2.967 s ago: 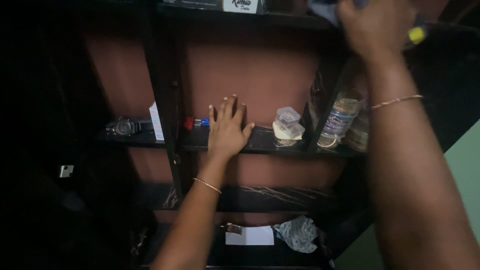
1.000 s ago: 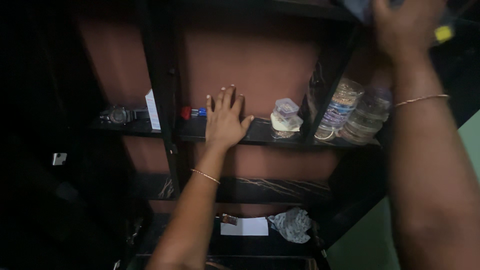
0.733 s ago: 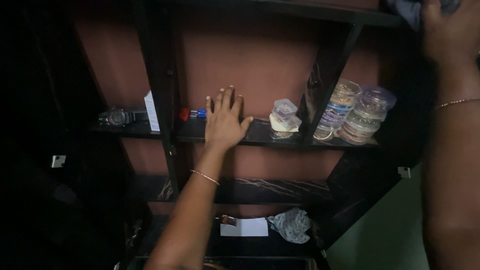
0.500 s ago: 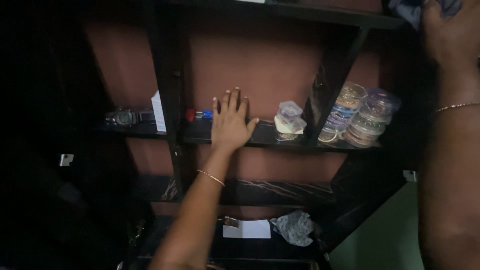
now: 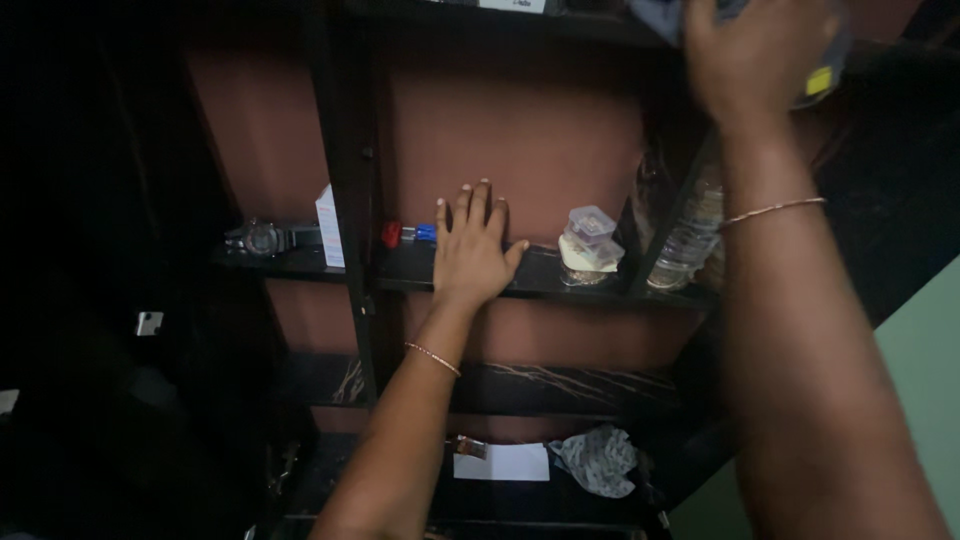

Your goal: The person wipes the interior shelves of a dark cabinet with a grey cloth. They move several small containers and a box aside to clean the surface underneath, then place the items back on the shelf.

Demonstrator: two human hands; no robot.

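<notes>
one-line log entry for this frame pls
left hand: flat on middle shelf | right hand: raised at top shelf, on cloth | nearby: small boxes, watch

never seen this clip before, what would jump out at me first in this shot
The left hand lies flat, fingers spread, on the dark black shelf in front of a reddish-brown back panel. The right hand reaches to the top shelf at upper right, pressed on a bluish-grey cloth. Beside the left hand stands a stack of small clear plastic lidded boxes.
</notes>
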